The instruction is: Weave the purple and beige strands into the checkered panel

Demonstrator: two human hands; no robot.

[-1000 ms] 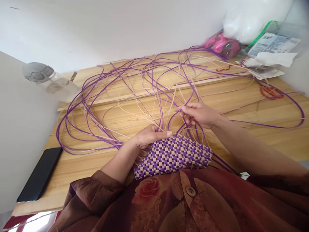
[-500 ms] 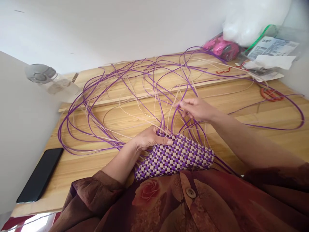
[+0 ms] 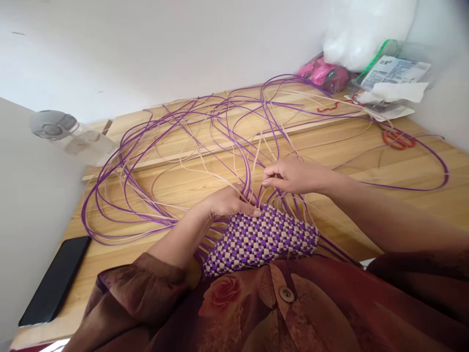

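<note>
A purple and beige woven piece (image 3: 264, 237) rests against my body at the table's front edge. Long purple and beige strands (image 3: 106, 227) fan out from its upper edge in loops over the table. My left hand (image 3: 230, 203) grips the top edge of the weave, thumb lying on the front face and fingers behind it. Just right of that, my right hand (image 3: 289, 175) pinches with thumb and bent forefinger close above the same edge. A strand appears to run into the pinch, though the fingertips partly hide it.
At the left edge lies a black phone (image 3: 54, 279); behind it stands a clear bottle with a grey lid (image 3: 51, 126). Orange-handled scissors (image 3: 398, 139) lie at the right. Plastic bags (image 3: 397, 73) and a pink bundle (image 3: 324, 73) sit against the wall.
My right hand has come down and slightly left, nearer the weave's edge, and its fingers have closed into a tighter pinch. My left hand still grips the edge. The view has shifted slightly.
</note>
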